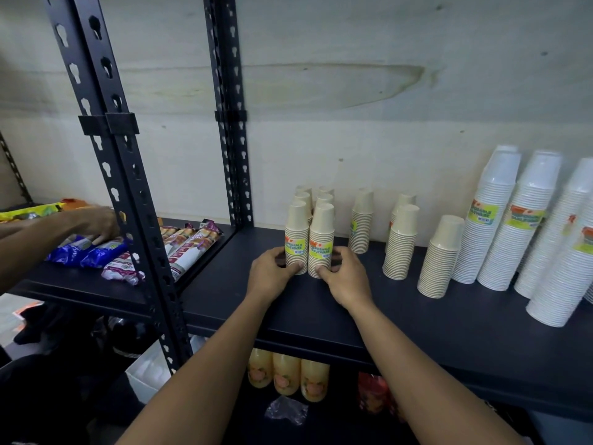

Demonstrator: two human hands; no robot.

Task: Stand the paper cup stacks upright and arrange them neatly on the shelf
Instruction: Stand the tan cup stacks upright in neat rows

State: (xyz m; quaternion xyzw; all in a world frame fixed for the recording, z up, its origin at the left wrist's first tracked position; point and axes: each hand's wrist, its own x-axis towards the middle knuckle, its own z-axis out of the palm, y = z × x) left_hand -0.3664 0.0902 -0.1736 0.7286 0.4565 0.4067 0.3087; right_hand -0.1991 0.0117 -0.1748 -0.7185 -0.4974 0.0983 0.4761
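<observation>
- Hands at work on a dark shelf (417, 319): the left hand (272, 271) grasps the base of the left front stack (296, 239) of beige paper cups. The right hand (346, 277) grasps the base of the right front stack (321, 242), fingers (340, 253) curled round the outer side and thumb across the front.
- Both stacks stand upright, side by side and touching, labels facing out, directly between the two sets of fingers.
- Just beyond the fingers, more beige stacks (316, 195) line up behind the held pair in two rows running toward the back wall.
- To the right of the right-hand fingers, apart from the block, stand a single stack (362, 223), then a pair (401, 242), then a stack that appears tilted (439, 258). Past those, tall white cup stacks (513, 220) lean.
- Well left of the left-hand fingers, another person's hand (96, 224) rests on snack packets (96, 252) on the neighbouring shelf.
- Step in hand, by the look of it: squaring the front pair against the rows behind, so the block sits tight and even.
- Next move would likely call for letting go without toppling the pair, then reaching right for the single stack and drawing it in beside the block. The tilted one wants setting straight, gripped low and steadied, since nested cups can slide apart.
</observation>
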